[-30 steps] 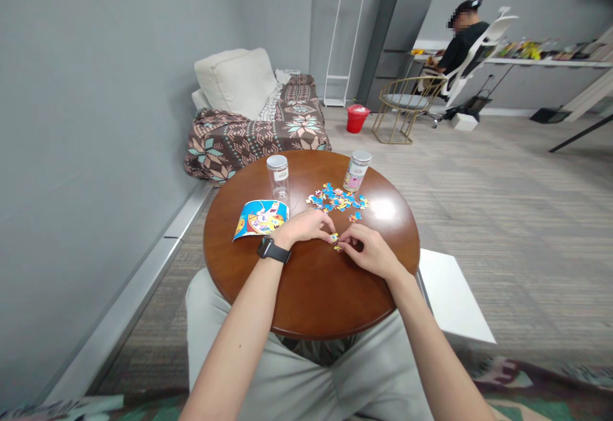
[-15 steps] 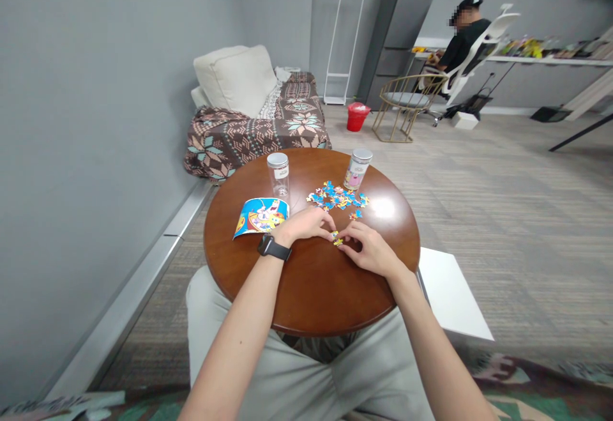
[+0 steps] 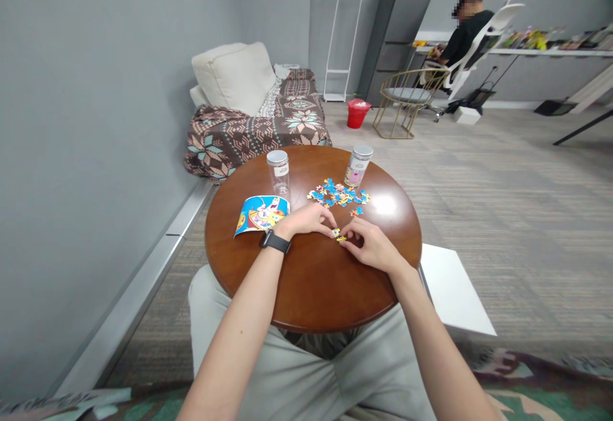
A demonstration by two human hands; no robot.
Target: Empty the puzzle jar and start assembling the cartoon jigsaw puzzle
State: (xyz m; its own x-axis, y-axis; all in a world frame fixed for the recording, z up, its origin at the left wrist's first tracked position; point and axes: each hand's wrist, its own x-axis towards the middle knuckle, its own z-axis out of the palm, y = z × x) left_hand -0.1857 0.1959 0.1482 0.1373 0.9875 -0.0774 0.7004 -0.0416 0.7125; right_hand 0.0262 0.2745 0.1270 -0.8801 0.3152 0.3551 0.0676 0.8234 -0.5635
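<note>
My left hand (image 3: 311, 220), with a black watch at the wrist, pinches a small yellow and white jigsaw puzzle piece (image 3: 336, 233). From the other side, my right hand (image 3: 371, 243) has thumb and fingertips closed on a yellow puzzle piece (image 3: 341, 239). The two pieces touch or nearly touch; whether they interlock I cannot tell. Just beyond my hands lies a loose pile of blue, yellow and pink puzzle pieces (image 3: 338, 193). A small cluster (image 3: 357, 212) sits apart, nearer my right hand. A curled cartoon picture sheet (image 3: 261, 213) lies beside my left wrist.
On the round brown table (image 3: 311, 293) stand a clear jar (image 3: 279, 175) with a silver lid and a printed jar (image 3: 357, 167) behind the pile. A covered sofa (image 3: 258, 124) adjoins the far side. A person (image 3: 467, 28) sits at a far counter.
Both hands keep their pinch on the pieces, with only slight finger movement. The whole view has shifted a little.
</note>
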